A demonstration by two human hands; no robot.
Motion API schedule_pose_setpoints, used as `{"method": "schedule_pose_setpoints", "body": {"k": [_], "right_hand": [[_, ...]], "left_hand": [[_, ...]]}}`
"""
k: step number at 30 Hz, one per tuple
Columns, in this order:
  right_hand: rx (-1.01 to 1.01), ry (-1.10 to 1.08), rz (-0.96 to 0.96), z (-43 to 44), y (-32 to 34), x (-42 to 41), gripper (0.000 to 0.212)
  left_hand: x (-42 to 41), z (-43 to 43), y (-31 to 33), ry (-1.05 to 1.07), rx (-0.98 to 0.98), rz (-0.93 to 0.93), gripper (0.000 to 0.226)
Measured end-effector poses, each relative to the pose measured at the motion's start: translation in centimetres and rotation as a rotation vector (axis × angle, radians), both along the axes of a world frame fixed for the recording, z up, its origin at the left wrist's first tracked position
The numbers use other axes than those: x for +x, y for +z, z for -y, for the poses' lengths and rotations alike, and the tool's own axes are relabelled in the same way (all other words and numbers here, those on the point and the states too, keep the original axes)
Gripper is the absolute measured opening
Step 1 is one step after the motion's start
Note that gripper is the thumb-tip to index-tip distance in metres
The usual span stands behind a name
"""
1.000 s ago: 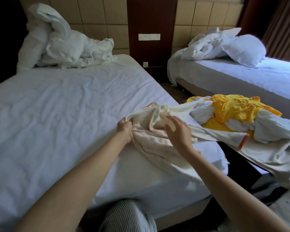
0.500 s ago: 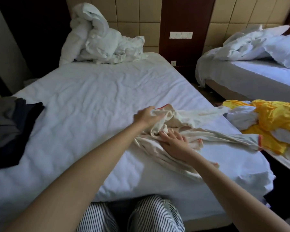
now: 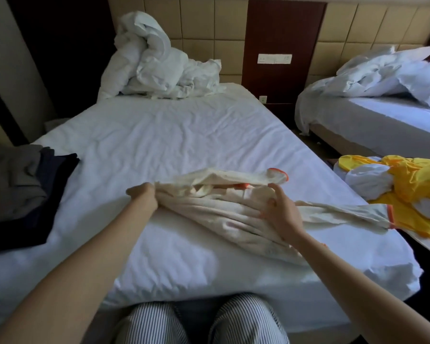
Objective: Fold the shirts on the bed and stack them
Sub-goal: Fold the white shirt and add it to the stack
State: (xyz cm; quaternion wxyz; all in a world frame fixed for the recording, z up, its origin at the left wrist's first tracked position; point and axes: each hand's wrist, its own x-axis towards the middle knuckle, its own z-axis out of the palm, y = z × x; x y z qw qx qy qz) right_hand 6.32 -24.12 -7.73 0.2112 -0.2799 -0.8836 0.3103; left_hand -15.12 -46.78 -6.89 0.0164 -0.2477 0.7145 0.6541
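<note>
From the head camera, the cream shirt (image 3: pixel 221 209) lies bunched in long creases on the near right part of the bed (image 3: pixel 159 135), stretched crosswise between both hands. The left grip (image 3: pixel 144 194), a bare hand, has its fingers curled tight round the shirt's left end and holds that end a little off the sheet. The right grip (image 3: pixel 281 214) sits on the middle of the bundle, its fingers bent into the cloth and the thumb pressed against a fold, so it pinches the fabric there. One sleeve (image 3: pixel 353 212) trails on to the right of that hand, and its orange cuff reaches the bed's right edge. A second orange-edged opening (image 3: pixel 278 173) stands up just beyond the right fingers. On the bed's left edge, well apart from the shirt, rests a stack of folded dark clothes (image 3: pixel 23 189), grey over navy. Past the right edge, near the trailing cuff, a loose heap of yellow and white garments (image 3: pixel 405 189) lies on a separate support that cannot be made out. At the far end of the bed a crumpled white duvet (image 3: pixel 159 63) is piled against the padded headboard (image 3: pixel 204 26). A second bed (image 3: pixel 382 117) with rumpled bedding stands far right. The person's striped trouser knees (image 3: pixel 154 324) touch the near edge of the mattress.
</note>
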Motion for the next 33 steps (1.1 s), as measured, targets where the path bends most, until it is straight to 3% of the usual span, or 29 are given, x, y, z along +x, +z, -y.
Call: {"method": "schedule_pose_setpoints", "body": {"k": [2, 4, 6, 7, 9, 10, 13, 15, 19, 24, 27, 30, 33], "right_hand": [[0.045, -0.045, 0.052, 0.2, -0.1, 0.0, 0.038], [0.085, -0.088, 0.086, 0.5, 0.2, -0.4, 0.035], [0.104, -0.113, 0.104, 0.9, 0.8, -1.4, 0.036], [0.107, -0.124, 0.107, 1.1, 1.1, -2.0, 0.036], [0.110, -0.136, 0.105, 1.5, 1.8, -2.9, 0.036], [0.127, -0.127, 0.110, 1.6, 1.9, -3.2, 0.036], [0.194, -0.076, 0.167, 1.6, 2.1, -4.3, 0.037], [0.200, -0.066, 0.218, 1.7, 2.2, -5.1, 0.037], [0.275, -0.032, 0.227, 2.3, 2.1, -6.4, 0.038], [0.389, 0.063, 0.386, 2.6, 1.5, -8.0, 0.038], [0.405, 0.041, 0.320, 2.7, 2.6, -8.9, 0.034], [0.407, 0.019, 0.175, 2.9, 3.7, -10.5, 0.035], [0.253, 0.061, 0.138, 2.8, 3.9, -13.0, 0.036]], "left_hand": [[-0.2, 2.7, -0.5, -0.085, -0.154, -0.006, 0.057], [0.0, 3.7, -0.3, -0.225, -0.456, -0.105, 0.055], [0.9, 2.7, 1.2, -0.359, -0.696, -0.384, 0.054], [1.6, 1.4, 2.1, -0.447, -0.720, -0.526, 0.053], [3.2, -1.9, 3.6, -0.716, -0.798, -0.659, 0.065], [4.1, -3.6, 3.9, -0.871, -0.931, -0.701, 0.068], [5.7, -7.1, 3.6, -1.093, -1.314, -0.784, 0.039], [4.9, -7.1, 3.5, -0.983, -1.267, -0.736, 0.027], [0.9, -3.2, 3.2, -0.578, -0.895, -0.575, 0.024], [-2.0, 3.2, 2.9, -0.140, -0.454, -0.224, 0.039], [-3.5, 7.1, 3.0, 0.098, -0.259, -0.064, 0.045], [-4.6, 8.9, 2.7, 0.068, -0.373, -0.001, 0.070], [-4.2, 6.7, 3.0, -0.165, -0.813, -0.271, 0.058]]}}
